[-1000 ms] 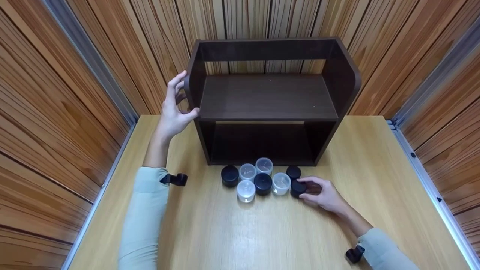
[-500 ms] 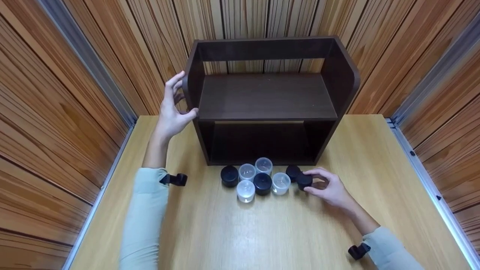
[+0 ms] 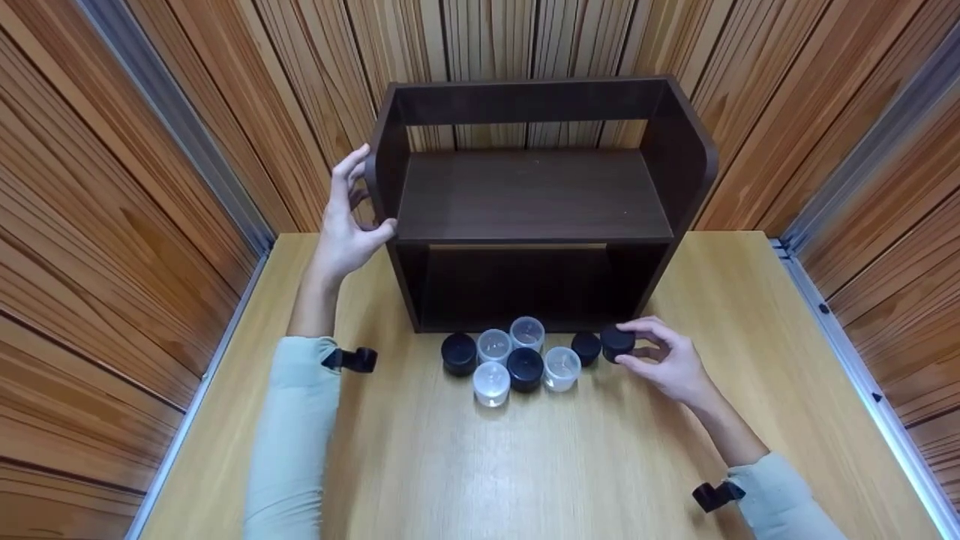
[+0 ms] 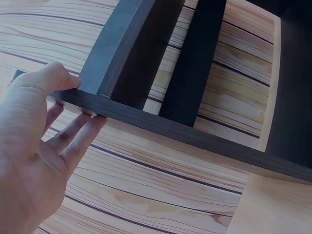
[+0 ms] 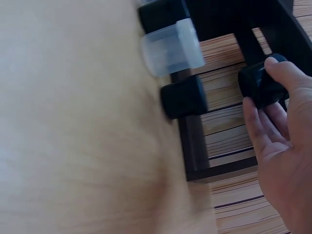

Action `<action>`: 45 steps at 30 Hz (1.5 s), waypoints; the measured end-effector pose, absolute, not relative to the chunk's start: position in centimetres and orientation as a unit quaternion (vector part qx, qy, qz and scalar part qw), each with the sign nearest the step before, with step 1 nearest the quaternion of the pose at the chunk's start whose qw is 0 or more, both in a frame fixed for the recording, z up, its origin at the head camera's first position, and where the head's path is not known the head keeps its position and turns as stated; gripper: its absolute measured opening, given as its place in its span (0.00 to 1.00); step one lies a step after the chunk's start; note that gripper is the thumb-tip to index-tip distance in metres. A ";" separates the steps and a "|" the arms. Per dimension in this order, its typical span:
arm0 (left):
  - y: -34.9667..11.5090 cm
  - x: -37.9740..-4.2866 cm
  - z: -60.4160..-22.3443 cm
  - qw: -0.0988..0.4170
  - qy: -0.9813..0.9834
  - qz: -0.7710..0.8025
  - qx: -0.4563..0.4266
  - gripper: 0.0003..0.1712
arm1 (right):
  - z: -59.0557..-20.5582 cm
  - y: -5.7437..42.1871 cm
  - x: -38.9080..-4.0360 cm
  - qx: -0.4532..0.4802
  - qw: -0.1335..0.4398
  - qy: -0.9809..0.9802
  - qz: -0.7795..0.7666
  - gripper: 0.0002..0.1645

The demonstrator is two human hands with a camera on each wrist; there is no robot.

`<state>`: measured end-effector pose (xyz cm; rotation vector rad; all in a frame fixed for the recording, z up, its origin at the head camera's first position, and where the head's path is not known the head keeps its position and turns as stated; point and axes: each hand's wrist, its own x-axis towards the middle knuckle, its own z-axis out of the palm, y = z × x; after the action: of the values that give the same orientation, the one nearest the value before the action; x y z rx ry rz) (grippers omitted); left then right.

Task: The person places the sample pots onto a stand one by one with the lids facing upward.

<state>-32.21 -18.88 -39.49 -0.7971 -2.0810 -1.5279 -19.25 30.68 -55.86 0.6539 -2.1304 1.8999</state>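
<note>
My left hand [image 3: 341, 232] holds the left side panel of a dark brown two-tier shelf [image 3: 532, 199]. In the left wrist view the thumb of that hand [image 4: 34, 141] lies on one face of the panel [image 4: 146, 119] and the fingers on the other. At the shelf's front right corner, my right hand [image 3: 671, 364] pinches a small black round jar [image 3: 617, 341] between thumb and fingers. The right wrist view has this jar [image 5: 258, 83] raised off the table. Just left of it stands another black jar [image 3: 585, 348], beside a clear plastic cup [image 3: 562, 367].
Several more containers stand in front of the shelf: black jars [image 3: 459, 352] and translucent cups [image 3: 491, 384], close together. Wood-patterned walls [image 3: 135, 225] enclose the table [image 3: 480, 472] at the back and sides. A metal rail [image 3: 855, 375] runs along the right edge.
My right hand has lifted the black jar from in front of its neighbour and carried it right and back toward the shelf corner. My left hand stays on the panel.
</note>
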 end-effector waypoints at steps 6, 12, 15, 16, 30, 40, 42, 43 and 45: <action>-18.9 -32.3 -39.8 0.225 -0.751 -0.552 -0.283 0.54 | -54.6 30.1 -19.3 0.216 0.121 -0.723 0.645 0.30; -18.8 -31.7 -40.2 0.225 -0.768 -0.547 -0.244 0.57 | -53.0 29.7 -19.2 0.220 0.114 -0.714 0.655 0.29; -18.7 -31.5 -40.3 0.219 -0.778 -0.546 -0.220 0.58 | -52.1 29.5 -19.1 0.222 0.114 -0.717 0.651 0.30; -18.7 -31.4 -40.3 0.218 -0.778 -0.548 -0.215 0.58 | -51.7 29.4 -19.1 0.222 0.114 -0.719 0.648 0.30; -18.2 -31.4 -41.3 0.210 -0.772 -0.567 -0.196 0.56 | -48.8 28.7 -19.9 0.249 0.124 -0.727 0.628 0.30; -17.2 -31.4 -41.9 0.245 -0.782 -0.538 -0.199 0.54 | -45.9 28.8 -21.1 0.261 0.123 -0.740 0.608 0.33; -17.1 -31.4 -41.9 0.247 -0.783 -0.535 -0.198 0.53 | -45.4 28.6 -21.3 0.263 0.124 -0.741 0.605 0.33; -17.2 -31.4 -42.0 0.247 -0.784 -0.535 -0.196 0.53 | -45.2 28.5 -21.4 0.263 0.124 -0.742 0.604 0.33; -17.3 -31.3 -42.1 0.242 -0.787 -0.536 -0.187 0.51 | -44.8 28.2 -21.7 0.263 0.123 -0.742 0.604 0.32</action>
<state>-31.29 -17.30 -42.11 -0.5116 -2.1510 -1.4665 -21.65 28.16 -44.77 0.7686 -2.1657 1.7611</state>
